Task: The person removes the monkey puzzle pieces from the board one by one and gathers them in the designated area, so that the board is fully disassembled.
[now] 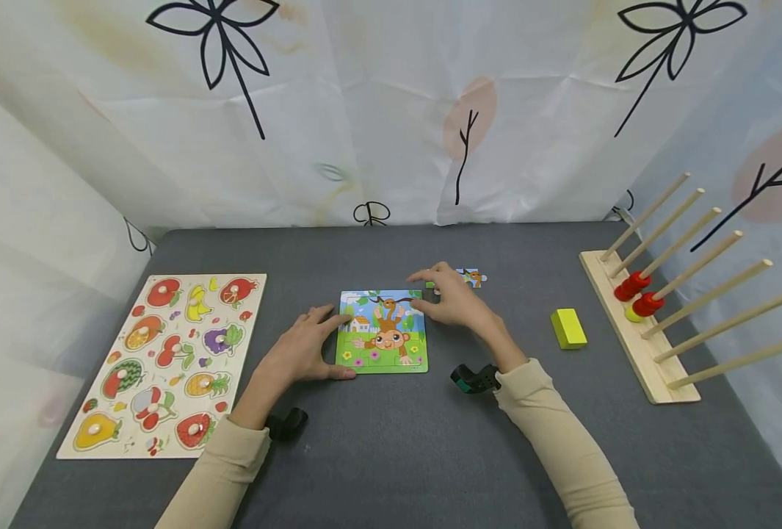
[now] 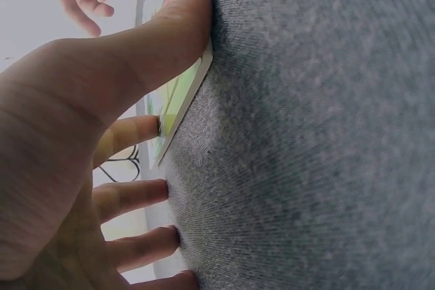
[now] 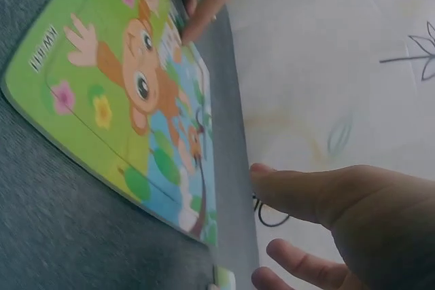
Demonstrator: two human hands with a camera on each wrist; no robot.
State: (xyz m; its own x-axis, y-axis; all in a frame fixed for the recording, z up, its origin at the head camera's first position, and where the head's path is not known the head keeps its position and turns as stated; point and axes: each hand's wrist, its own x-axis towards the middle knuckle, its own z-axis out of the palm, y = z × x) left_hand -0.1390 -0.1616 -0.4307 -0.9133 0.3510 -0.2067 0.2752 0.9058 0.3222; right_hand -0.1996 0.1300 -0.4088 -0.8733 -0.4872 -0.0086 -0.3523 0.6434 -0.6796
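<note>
A small square monkey puzzle board (image 1: 382,345) with a green and blue picture lies flat at the middle of the table. My left hand (image 1: 303,345) rests at its left side, thumb on the near left corner and index finger touching the left edge; the other fingers (image 2: 139,246) spread onto the cloth. Over the far right corner my right hand (image 1: 455,297) hovers with thumb and fingers apart, and no object shows between them. Partly hidden behind that hand are loose jigsaw pieces (image 1: 473,278). The right wrist view shows the board's picture (image 3: 143,79) close up.
A wooden fruit puzzle board (image 1: 186,334) lies at the left. To the right stand a yellow block (image 1: 568,328) and a wooden peg rack (image 1: 635,330) with several upright rods and a few red and yellow beads. A patterned curtain (image 1: 391,110) hangs behind the table.
</note>
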